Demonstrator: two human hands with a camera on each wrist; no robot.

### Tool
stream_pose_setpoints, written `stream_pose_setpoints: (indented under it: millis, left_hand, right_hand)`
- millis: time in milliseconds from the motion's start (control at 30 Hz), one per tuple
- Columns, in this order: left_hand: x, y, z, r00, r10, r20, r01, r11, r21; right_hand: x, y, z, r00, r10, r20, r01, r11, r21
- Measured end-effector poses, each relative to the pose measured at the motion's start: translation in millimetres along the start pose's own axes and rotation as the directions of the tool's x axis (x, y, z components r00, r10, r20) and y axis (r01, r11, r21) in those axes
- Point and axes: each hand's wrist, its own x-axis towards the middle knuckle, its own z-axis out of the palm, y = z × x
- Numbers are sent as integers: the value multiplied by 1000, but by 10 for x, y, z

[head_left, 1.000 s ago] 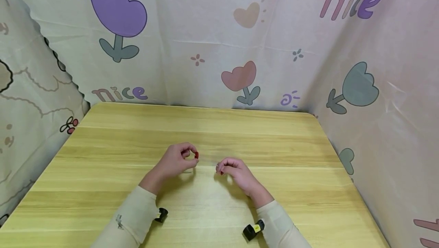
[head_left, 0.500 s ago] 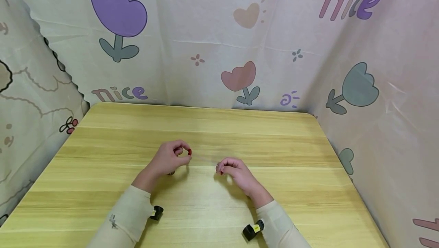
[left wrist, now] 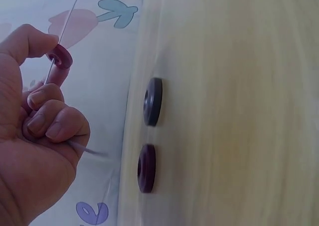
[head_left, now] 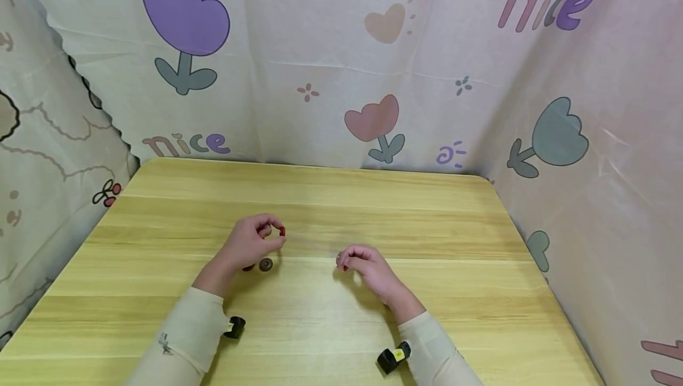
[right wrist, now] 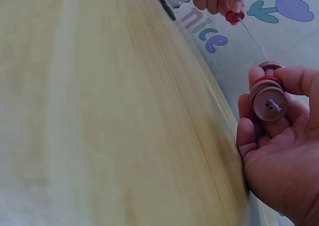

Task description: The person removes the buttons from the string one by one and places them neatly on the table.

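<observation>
My left hand (head_left: 249, 242) pinches a red button (left wrist: 61, 57) between thumb and index finger. Through that button runs a thin pale string (left wrist: 74, 6), whose loose tail comes out under the curled other fingers. The string stretches across to my right hand (head_left: 368, 267), which grips a stack of buttons (right wrist: 270, 104) threaded on it. The stack holds brownish-pink buttons and a red one; a knot shows on the outermost button. On the table beneath my left hand lie a dark button (left wrist: 154, 102) and a maroon button (left wrist: 147, 168), the latter partly covered by the hand in the head view.
The wooden tabletop (head_left: 331, 327) extends around both hands. A printed curtain (head_left: 299, 30) hangs behind the table and along both sides. Black wrist cameras (head_left: 393, 357) are strapped at both sleeves.
My left hand has moved left and slightly away from me with the red button, widening the string span to the right hand. Buttons on the table have come into view. The right hand stays put.
</observation>
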Motion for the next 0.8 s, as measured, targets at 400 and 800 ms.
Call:
stream_pose_setpoints:
  millis: [400,800]
  left_hand:
    - [-16,-100,-157,1000,-11,-28,11,1000,0]
    - [-59,-174,-272,997,-33,-63,36,998,50]
  right_hand:
    - [2,-15,0,1000,-6,-6,6,1000,-2]
    - [5,-8,-1,1000,-14,0,14,1000,15]
